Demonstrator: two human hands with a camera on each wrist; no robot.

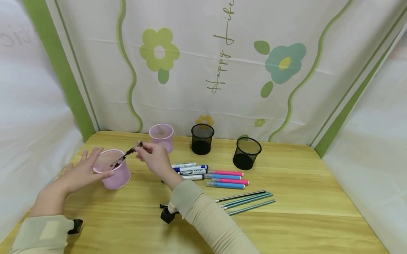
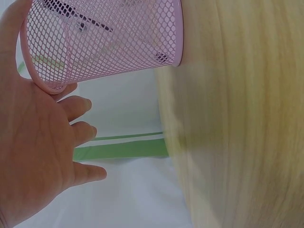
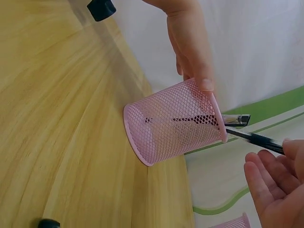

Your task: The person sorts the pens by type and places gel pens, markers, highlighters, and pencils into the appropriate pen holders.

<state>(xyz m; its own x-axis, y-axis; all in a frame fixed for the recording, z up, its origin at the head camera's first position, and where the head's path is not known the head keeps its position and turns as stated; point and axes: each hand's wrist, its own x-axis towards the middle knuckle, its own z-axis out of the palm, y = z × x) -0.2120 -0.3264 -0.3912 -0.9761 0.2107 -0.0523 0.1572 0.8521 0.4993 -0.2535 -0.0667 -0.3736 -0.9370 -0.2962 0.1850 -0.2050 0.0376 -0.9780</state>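
Observation:
My left hand (image 1: 78, 175) holds a pink mesh pen holder (image 1: 117, 178) by its rim, thumb on the near side. The holder stands upright on the table at the left. In the right wrist view my right hand (image 3: 280, 185) pinches a black pen (image 3: 256, 138), which slants with its lower end inside the holder's mouth. A second pen (image 3: 237, 119) with a clear and black end leans inside, its top sticking out past the rim. Through the mesh in the left wrist view, dark pen parts (image 2: 97, 23) show inside the holder.
Behind stand another pink holder (image 1: 163, 143) and two black mesh holders (image 1: 201, 146). White-barrelled markers (image 1: 193, 172), pink and blue felt-tip pens (image 1: 226, 185) and several pencils (image 1: 251, 208) lie mid-table. A black pen end (image 1: 163, 206) shows beside my right wrist. A printed curtain (image 1: 191, 93) hangs behind.

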